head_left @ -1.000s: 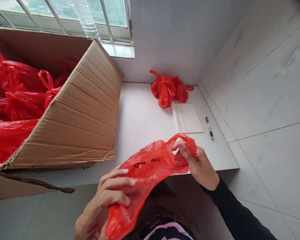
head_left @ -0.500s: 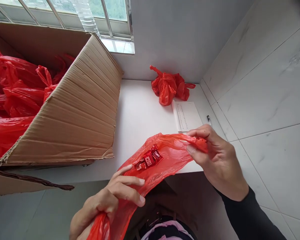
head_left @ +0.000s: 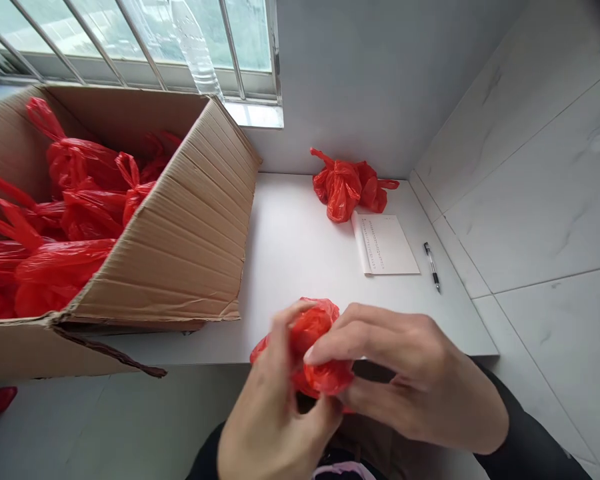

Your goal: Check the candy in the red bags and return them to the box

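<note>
Both hands are gathered around a bunched red plastic bag (head_left: 313, 333) at the table's front edge. My left hand (head_left: 275, 400) curls around the bag's left side, somewhat blurred. From the right, my right hand (head_left: 405, 367) pinches the bag's crumpled part between thumb and fingers. Whatever lies inside the bag is hidden by the folds. Beyond the hands, a notebook (head_left: 393, 243) with rows of small writing lies on the white table (head_left: 295, 253), and a pen (head_left: 432, 267) rests to its right.
A large cardboard box (head_left: 180, 240) at the left holds several tied red bags (head_left: 95, 207). More knotted red bags (head_left: 344, 190) sit against the back wall. A clear plastic bottle (head_left: 195, 50) stands by the barred window. Tiled wall (head_left: 545, 193) bounds the right side.
The stretched-out bag with small red packets showing inside is now bunched up, packets out of sight. My hands have come together. The view has shifted, showing more of the box and the whole pen.
</note>
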{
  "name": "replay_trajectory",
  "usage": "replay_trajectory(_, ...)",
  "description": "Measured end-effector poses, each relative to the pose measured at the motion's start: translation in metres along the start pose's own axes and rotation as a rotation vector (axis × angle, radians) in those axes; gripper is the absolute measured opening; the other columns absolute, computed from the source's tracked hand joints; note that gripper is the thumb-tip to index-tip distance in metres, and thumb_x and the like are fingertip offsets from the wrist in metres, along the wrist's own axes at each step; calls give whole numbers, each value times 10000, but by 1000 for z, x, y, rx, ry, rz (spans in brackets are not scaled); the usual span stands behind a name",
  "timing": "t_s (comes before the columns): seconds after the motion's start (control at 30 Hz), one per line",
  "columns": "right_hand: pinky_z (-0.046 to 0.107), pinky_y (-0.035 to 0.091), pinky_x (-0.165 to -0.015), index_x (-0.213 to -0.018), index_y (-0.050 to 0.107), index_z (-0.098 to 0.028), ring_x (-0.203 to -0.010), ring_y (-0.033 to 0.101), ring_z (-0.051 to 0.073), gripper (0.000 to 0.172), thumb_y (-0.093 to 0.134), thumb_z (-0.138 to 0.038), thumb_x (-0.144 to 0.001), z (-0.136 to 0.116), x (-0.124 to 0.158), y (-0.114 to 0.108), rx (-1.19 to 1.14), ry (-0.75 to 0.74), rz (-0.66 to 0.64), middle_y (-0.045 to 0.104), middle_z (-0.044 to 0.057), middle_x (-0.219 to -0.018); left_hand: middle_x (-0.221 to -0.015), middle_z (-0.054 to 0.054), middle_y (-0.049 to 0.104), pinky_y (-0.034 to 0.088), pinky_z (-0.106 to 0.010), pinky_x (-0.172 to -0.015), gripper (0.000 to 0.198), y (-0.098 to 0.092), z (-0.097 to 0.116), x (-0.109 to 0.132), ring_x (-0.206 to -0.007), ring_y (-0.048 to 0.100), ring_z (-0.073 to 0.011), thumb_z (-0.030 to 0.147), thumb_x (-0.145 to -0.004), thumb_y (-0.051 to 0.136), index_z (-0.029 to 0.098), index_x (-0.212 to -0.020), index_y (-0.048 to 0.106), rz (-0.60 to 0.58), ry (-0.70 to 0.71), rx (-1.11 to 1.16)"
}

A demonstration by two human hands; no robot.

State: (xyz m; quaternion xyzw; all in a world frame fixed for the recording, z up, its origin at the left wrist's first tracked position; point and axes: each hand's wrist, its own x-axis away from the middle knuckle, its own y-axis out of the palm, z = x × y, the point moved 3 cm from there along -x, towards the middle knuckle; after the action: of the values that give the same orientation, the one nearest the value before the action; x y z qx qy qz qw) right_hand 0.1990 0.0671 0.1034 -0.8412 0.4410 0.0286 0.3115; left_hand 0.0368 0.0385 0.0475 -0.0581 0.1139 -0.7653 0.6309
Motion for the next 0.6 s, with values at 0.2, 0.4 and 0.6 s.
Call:
replay_trajectory(0.2,267,556,-919,-1314,563,-244,-1090,619,171,346,529,-190,-974,5,-3,0,185,-7,22,606,70,-1217,-671,7,486,399,-265,-624,351,0,11,-13,-610,418,-120,368,-992,414,196,-691,469,-184,38,28)
replay_trajectory(0.4,204,552,-711,-1020,619,-305,-812,635,123,151,482,-242,-1002,26,7,6,119,120,-87,631,-6,-903,-712,-42,553,442,-301,-730,425,-10,-6,-12,-700,533,-151,471,-991,396,143,-839,619,-230,-126,456)
replay_trajectory(0.6,290,496,-968,-1206,560,-321,-1147,583,187,244,424,-392,-1017,45,-2,22,-26,224,-31,612,34,-1194,-839,-59,690,471,-245,-714,89,-10,-7,-9,-753,611,-143,98,-760,683,151,-823,717,-88,82,165)
